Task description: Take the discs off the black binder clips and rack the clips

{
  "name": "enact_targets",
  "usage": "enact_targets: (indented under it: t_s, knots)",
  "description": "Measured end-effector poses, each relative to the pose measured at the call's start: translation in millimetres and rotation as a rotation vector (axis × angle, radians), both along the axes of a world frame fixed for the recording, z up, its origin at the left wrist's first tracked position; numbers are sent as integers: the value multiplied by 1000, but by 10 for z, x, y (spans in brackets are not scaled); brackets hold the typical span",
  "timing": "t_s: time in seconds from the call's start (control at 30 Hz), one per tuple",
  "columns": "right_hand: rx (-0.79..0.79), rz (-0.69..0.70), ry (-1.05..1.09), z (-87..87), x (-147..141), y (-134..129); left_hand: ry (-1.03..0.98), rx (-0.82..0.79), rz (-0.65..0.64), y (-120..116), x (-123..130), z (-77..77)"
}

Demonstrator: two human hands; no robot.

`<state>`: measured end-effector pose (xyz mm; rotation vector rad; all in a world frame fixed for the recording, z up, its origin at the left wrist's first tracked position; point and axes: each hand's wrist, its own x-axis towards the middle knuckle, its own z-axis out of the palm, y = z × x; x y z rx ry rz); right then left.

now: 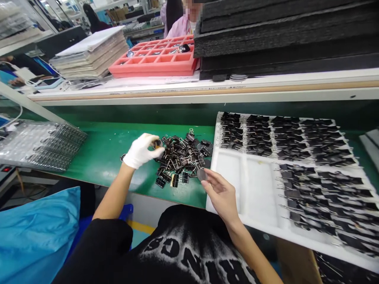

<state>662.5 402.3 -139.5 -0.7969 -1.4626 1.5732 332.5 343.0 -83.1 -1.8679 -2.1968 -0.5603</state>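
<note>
My left hand (139,152), in a white glove, pinches a small round dark piece (158,144) with an amber tint between thumb and fingers; its exact kind is too small to tell. My right hand (220,193), bare, grips a thin grey disc (201,174) by its edge with thumb and fingertips. Between the two hands a heap of black binder clips (177,157) lies on the green tabletop (103,157). A few more dark discs (206,163) show at the heap's right side, partly hidden by clips.
To the right lies a white foam tray (227,169) with rows of clipped black pieces. Stacked transparent plastic trays (44,146) stand at left. The shelf (148,93) above carries a pink compartment tray (154,67), black foam slabs (281,43) and a sheet stack (91,53). A person (179,25) sits beyond.
</note>
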Motion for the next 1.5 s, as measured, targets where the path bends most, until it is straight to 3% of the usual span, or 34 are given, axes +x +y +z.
enact_targets:
  t_s: [0.13, 0.2, 0.27, 0.43, 0.53, 0.63, 0.73, 0.83, 1.0, 1.2, 1.37, 1.5]
  knots:
    - [129, -51, -66, 158, -136, -14, 86, -174, -340, 64, 806, 127]
    - [214, -67, -110, 202, -160, 1, 87, -205, -425, 113, 1044, 130]
    - [199, -55, -98, 213, -152, 27, 89, -207, -484, 168, 1165, 107]
    - [-191, 83, 32, 170, -101, 86, 120, -177, -536, 285, 1329, 31]
    - [-313, 38, 95, 161, -75, 105, 73, -109, -552, 316, 1429, 25]
    - [-385, -3, 106, 172, -13, 129, -108, -135, -546, 321, 1447, 59]
    - [-413, 55, 139, 180, 76, 166, -344, -233, -543, 315, 1404, 83]
    - [-459, 158, 185, 174, 140, 197, -477, -229, -560, 310, 1401, 57]
    - [-522, 200, 239, 152, 143, 205, -482, -140, -599, 332, 1492, -63]
    - [-379, 156, 162, 144, 111, 200, -402, -60, -579, 390, 1543, -175]
    - [-337, 135, 172, 111, 131, 191, -422, -13, -540, 394, 1584, -205]
    - [-365, 215, 290, 53, 188, 187, -534, -4, -483, 374, 1625, -169]
